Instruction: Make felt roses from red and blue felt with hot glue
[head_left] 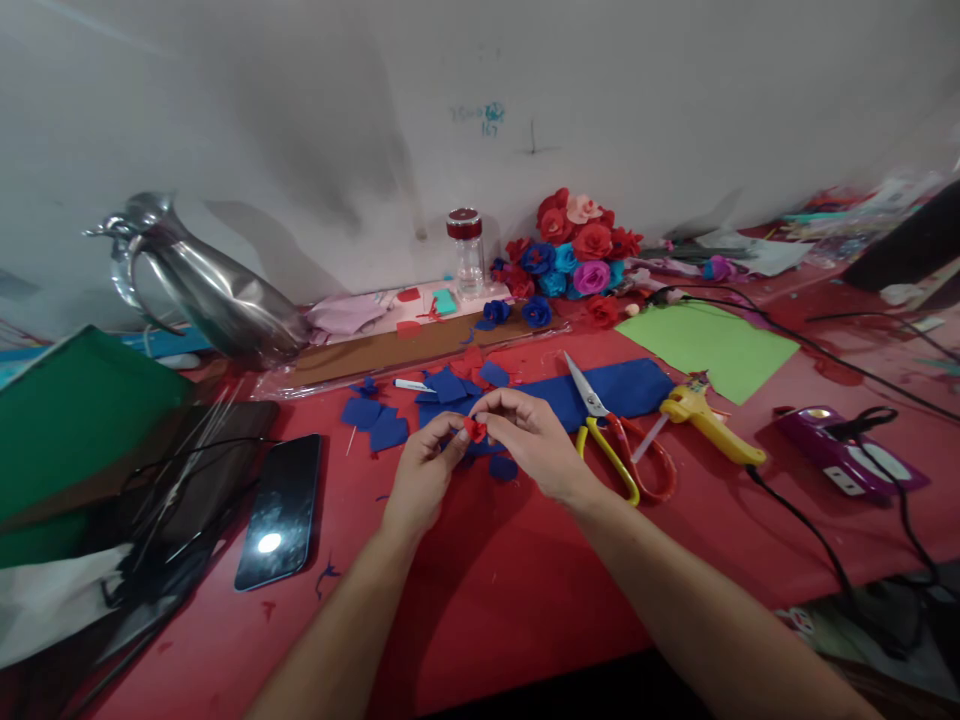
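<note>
Near the middle of the red table (525, 580), a small red paper flower (475, 430) is held between my two hands. My left hand (426, 468) pinches its left side between thumb and fingers. From the right, my right hand (531, 440) has its thumb and fingertips closed on the same flower. Cut blue paper pieces (388, 428) lie behind and beside my hands. A folded blue strip (626, 388) extends to the right, with open scissors (611, 430) partly over it. A yellow glue gun (712, 425) rests right of the scissors.
A phone (281, 510) lies at the left, near a metal pitcher (217, 285). Along the wall are a glass jar (469, 260) and a heap of paper flowers (574, 250). Green paper (709, 345) and a purple power strip (851, 450) with black cables lie at the right.
</note>
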